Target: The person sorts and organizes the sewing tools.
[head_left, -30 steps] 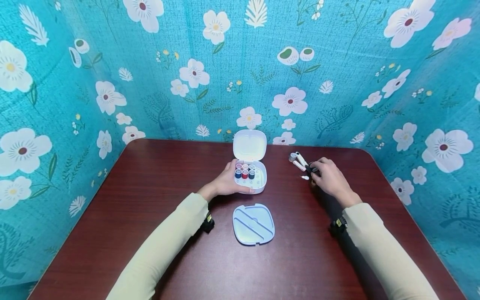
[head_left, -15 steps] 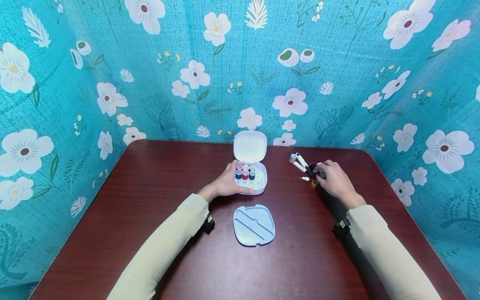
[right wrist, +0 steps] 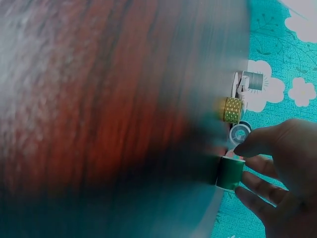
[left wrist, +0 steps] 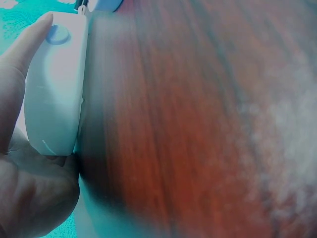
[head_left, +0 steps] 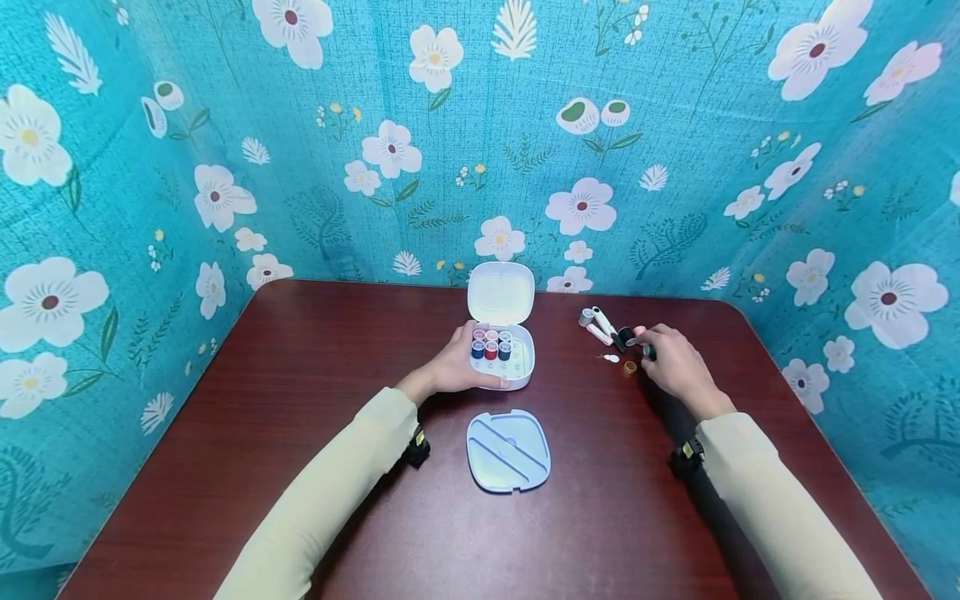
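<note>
My left hand (head_left: pixel 452 364) grips the left side of a white sewing box (head_left: pixel 529 360); in the left wrist view the thumb lies along its white wall (left wrist: pixel 57 99). Thread spools in pink, white, navy and red (head_left: pixel 491 350) stand in two rows inside the box. On the right, my right hand (head_left: pixel 677 364) is low over loose sewing things, its thumb tip right at a black spool (head_left: pixel 626 336). Beside its fingers is a green spool (right wrist: pixel 230 172); whether the hand pinches anything I cannot tell. A gold thimble (head_left: pixel 629 367) lies just left of it.
The box's white lid (head_left: pixel 501 293) is tipped back. A light blue tray insert (head_left: pixel 491 473) lies in front. Behind the right hand's spools are a grey spool (head_left: pixel 587 317), a slim white-handled tool (head_left: pixel 602 319) and a small white piece (head_left: pixel 612 358). A flowered blue cloth (head_left: pixel 450 183) backs the table.
My right hand has shifted slightly right and towards me, uncovering the gold thimble and more of the black spool. The left hand and the box hold still.
</note>
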Demonstrator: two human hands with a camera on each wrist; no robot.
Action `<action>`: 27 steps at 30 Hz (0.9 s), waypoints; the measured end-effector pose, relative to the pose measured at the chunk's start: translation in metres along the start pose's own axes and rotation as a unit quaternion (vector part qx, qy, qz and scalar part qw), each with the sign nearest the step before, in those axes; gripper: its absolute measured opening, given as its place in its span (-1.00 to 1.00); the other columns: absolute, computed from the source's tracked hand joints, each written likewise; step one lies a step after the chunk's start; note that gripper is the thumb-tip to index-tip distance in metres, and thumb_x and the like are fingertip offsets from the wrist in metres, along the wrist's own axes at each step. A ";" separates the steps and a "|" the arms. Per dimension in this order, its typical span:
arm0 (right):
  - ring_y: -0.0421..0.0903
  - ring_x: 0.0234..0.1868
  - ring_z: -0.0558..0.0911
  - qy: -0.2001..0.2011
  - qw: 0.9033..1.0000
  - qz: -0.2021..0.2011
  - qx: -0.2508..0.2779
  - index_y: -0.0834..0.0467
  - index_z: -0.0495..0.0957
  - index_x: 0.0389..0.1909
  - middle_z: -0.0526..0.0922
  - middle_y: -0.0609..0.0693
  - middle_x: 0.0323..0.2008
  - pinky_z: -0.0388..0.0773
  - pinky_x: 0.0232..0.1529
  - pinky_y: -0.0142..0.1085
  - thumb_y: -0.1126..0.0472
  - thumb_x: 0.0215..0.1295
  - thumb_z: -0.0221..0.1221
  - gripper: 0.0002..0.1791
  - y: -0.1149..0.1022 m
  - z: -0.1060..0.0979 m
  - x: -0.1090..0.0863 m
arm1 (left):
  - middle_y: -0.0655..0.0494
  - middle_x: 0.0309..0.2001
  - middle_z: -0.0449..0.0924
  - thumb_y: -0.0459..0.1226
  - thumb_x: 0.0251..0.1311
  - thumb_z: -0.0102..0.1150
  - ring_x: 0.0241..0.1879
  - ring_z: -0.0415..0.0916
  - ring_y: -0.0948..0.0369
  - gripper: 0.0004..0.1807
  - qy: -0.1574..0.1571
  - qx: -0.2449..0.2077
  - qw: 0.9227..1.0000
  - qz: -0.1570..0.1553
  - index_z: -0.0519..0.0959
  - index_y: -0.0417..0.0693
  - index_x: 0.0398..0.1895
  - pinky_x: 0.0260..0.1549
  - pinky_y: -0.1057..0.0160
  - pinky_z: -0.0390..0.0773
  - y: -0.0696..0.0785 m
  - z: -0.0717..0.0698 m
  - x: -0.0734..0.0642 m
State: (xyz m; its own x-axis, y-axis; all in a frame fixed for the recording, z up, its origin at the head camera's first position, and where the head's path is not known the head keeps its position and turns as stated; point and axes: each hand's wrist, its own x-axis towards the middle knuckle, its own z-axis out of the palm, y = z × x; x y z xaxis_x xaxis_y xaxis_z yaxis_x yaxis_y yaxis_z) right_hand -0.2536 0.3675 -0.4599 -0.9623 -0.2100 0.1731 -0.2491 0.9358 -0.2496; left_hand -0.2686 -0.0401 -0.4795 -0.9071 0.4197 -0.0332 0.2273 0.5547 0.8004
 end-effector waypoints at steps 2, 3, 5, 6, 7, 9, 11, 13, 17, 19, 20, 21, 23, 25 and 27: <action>0.33 0.03 0.54 0.009 1.000 -0.005 0.001 0.41 0.61 0.04 0.56 0.34 0.00 0.48 0.03 0.25 0.44 0.20 0.26 -0.64 0.003 0.000 0.000 | -0.04 0.27 0.21 0.14 -0.22 0.67 0.20 0.33 0.10 0.28 0.001 0.000 1.000 -0.001 0.04 -0.01 0.49 0.24 0.10 0.39 0.001 0.000 0.000; 0.32 0.00 0.55 0.014 1.000 -0.007 0.002 0.42 0.61 0.01 0.56 0.34 -0.02 0.49 0.02 0.23 0.45 0.19 0.25 -0.66 0.003 0.001 -0.001 | -0.03 0.27 0.21 0.14 -0.22 0.67 0.20 0.32 0.10 0.29 0.001 0.001 1.000 -0.002 0.04 -0.01 0.50 0.23 0.10 0.39 0.001 0.000 -0.001; 0.29 -0.06 0.56 0.019 1.000 -0.006 0.003 0.42 0.61 -0.01 0.56 0.34 -0.07 0.51 -0.01 0.21 0.47 0.19 0.24 -0.68 0.005 0.001 -0.001 | -0.03 0.26 0.22 0.15 -0.23 0.67 0.20 0.33 0.10 0.30 0.002 0.000 1.000 -0.001 0.03 -0.01 0.50 0.24 0.09 0.39 0.001 0.000 -0.001; 0.28 -0.09 0.57 0.022 1.000 -0.006 0.001 0.43 0.61 -0.03 0.56 0.34 -0.09 0.52 -0.03 0.20 0.48 0.19 0.23 -0.70 0.006 0.001 -0.001 | -0.03 0.26 0.22 0.16 -0.23 0.67 0.20 0.33 0.10 0.30 0.002 0.000 1.000 -0.001 0.03 -0.01 0.50 0.23 0.09 0.39 0.001 0.000 -0.001; 0.26 -0.11 0.57 0.022 1.000 -0.005 -0.001 0.43 0.61 -0.03 0.56 0.34 -0.10 0.53 -0.04 0.19 0.49 0.20 0.21 -0.71 0.006 0.001 -0.001 | -0.03 0.26 0.22 0.16 -0.23 0.67 0.20 0.33 0.10 0.30 0.001 0.000 1.000 -0.001 0.03 -0.01 0.50 0.23 0.09 0.40 0.001 0.000 0.000; 0.24 -0.15 0.56 0.019 1.000 -0.002 -0.011 0.45 0.61 -0.03 0.56 0.34 -0.14 0.54 -0.07 0.17 0.52 0.21 0.18 -0.71 0.006 0.001 -0.002 | -0.03 0.25 0.22 0.16 -0.23 0.67 0.19 0.33 0.10 0.28 0.002 -0.001 1.000 0.000 0.05 -0.01 0.48 0.22 0.09 0.40 0.000 0.000 0.000; 0.22 -0.19 0.56 0.017 0.999 -0.005 -0.027 0.47 0.61 -0.05 0.56 0.33 -0.20 0.56 -0.11 0.14 0.54 0.22 0.16 -0.73 0.006 0.001 -0.002 | -0.03 0.26 0.22 0.15 -0.24 0.67 0.19 0.33 0.10 0.28 0.002 -0.001 1.000 0.000 0.05 -0.01 0.48 0.22 0.09 0.40 0.000 0.000 0.000; 0.21 -0.23 0.54 0.015 0.999 -0.008 -0.048 0.46 0.62 -0.08 0.55 0.30 -0.27 0.57 -0.17 0.10 0.56 0.22 0.18 -0.75 0.006 0.001 -0.002 | -0.03 0.27 0.21 0.15 -0.24 0.68 0.19 0.33 0.10 0.29 0.002 -0.001 1.000 0.000 0.05 -0.01 0.48 0.23 0.09 0.39 0.000 0.000 0.000; 0.19 -0.27 0.52 0.003 0.996 -0.010 -0.093 0.41 0.66 -0.13 0.53 0.25 -0.34 0.59 -0.27 0.06 0.57 0.20 0.23 -0.78 0.007 0.003 -0.002 | -0.04 0.27 0.21 0.16 -0.24 0.67 0.20 0.32 0.09 0.32 -0.001 -0.003 1.000 -0.002 0.02 -0.02 0.51 0.24 0.07 0.39 0.001 -0.001 -0.001; 0.20 -0.26 0.52 -0.004 0.994 -0.009 -0.104 0.40 0.67 -0.12 0.54 0.24 -0.34 0.60 -0.27 0.07 0.57 0.19 0.24 -0.77 0.008 0.003 -0.003 | -0.04 0.27 0.21 0.16 -0.23 0.67 0.20 0.32 0.08 0.32 -0.003 -0.006 1.000 -0.003 0.02 -0.02 0.51 0.24 0.06 0.40 0.002 -0.001 -0.002; 0.20 -0.26 0.52 -0.006 0.994 -0.009 -0.109 0.39 0.67 -0.13 0.54 0.24 -0.34 0.60 -0.27 0.07 0.56 0.19 0.24 -0.77 0.009 0.002 -0.003 | -0.04 0.27 0.21 0.15 -0.23 0.67 0.21 0.32 0.08 0.32 -0.004 -0.007 1.000 -0.003 0.02 -0.02 0.52 0.24 0.06 0.40 0.003 -0.001 -0.002; 0.20 -0.25 0.52 -0.007 0.994 -0.006 -0.106 0.39 0.67 -0.12 0.54 0.25 -0.33 0.60 -0.26 0.08 0.55 0.20 0.25 -0.77 0.009 0.001 -0.003 | -0.05 0.27 0.21 0.15 -0.23 0.67 0.21 0.32 0.08 0.32 -0.004 -0.008 1.000 -0.003 0.02 -0.03 0.51 0.24 0.06 0.40 0.003 -0.001 -0.003; 0.20 -0.25 0.53 -0.008 0.996 0.001 -0.092 0.39 0.67 -0.11 0.55 0.26 -0.31 0.60 -0.23 0.09 0.53 0.20 0.25 -0.77 0.008 0.000 -0.004 | -0.05 0.27 0.21 0.15 -0.22 0.67 0.21 0.32 0.07 0.31 -0.004 -0.010 1.000 -0.002 0.02 -0.03 0.51 0.24 0.06 0.39 0.003 -0.001 -0.003; 0.20 -0.25 0.54 -0.011 0.997 0.007 -0.074 0.40 0.67 -0.10 0.57 0.27 -0.30 0.59 -0.19 0.10 0.51 0.21 0.28 -0.77 0.009 -0.002 -0.004 | -0.05 0.27 0.21 0.15 -0.23 0.67 0.21 0.32 0.08 0.31 -0.002 -0.010 1.000 -0.001 0.03 -0.04 0.51 0.24 0.06 0.39 0.003 -0.001 -0.003; 0.20 -0.24 0.56 -0.013 0.999 0.014 -0.046 0.40 0.67 -0.10 0.59 0.29 -0.28 0.57 -0.16 0.13 0.48 0.22 0.29 -0.78 0.009 -0.003 -0.004 | -0.05 0.27 0.21 0.14 -0.23 0.68 0.21 0.32 0.08 0.31 0.000 -0.010 1.000 0.000 0.03 -0.04 0.51 0.24 0.07 0.39 0.003 -0.001 -0.002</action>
State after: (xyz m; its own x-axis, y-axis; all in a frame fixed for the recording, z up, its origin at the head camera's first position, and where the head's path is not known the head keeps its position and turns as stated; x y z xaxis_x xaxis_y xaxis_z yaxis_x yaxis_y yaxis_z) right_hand -0.2520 0.3773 -0.4594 -0.9716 -0.1894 0.1416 -0.2118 0.9633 -0.1648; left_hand -0.2664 -0.0402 -0.4761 -0.9070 0.4200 -0.0327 0.2207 0.5399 0.8123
